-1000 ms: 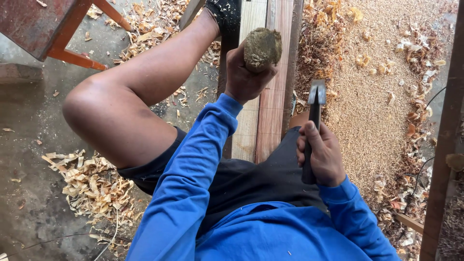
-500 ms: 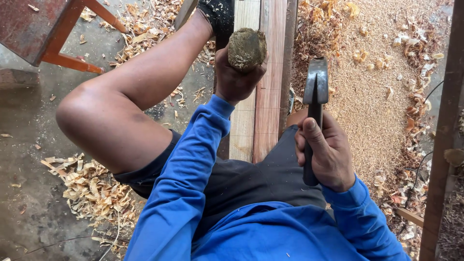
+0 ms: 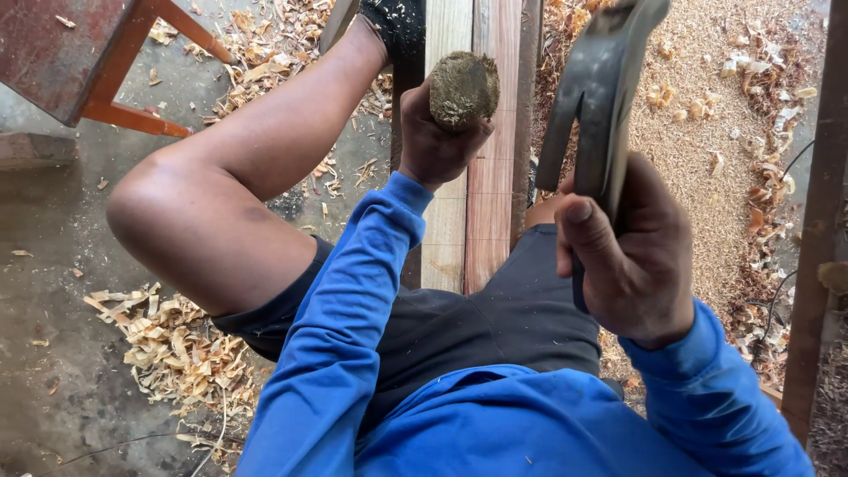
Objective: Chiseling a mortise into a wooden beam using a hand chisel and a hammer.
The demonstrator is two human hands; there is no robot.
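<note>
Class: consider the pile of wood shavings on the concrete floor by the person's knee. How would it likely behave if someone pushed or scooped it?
The wood shavings look thin and curled, so probably very light and springy. Lying loose, they would likely scatter rather than move together.

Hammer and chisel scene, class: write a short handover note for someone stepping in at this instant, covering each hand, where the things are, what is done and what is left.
Left hand: closed round a tool with a worn round wooden top, held upright over the planks.
Right hand: grip closed on the claw hammer, raised high beside the planks, claws toward the camera.
Planks lie lengthwise between the legs; a foot rests at their far end.
Done: wood shavings and sawdust already cover the floor.
Left: cannot tell; the tool's tip is hidden behind the hand.
</note>
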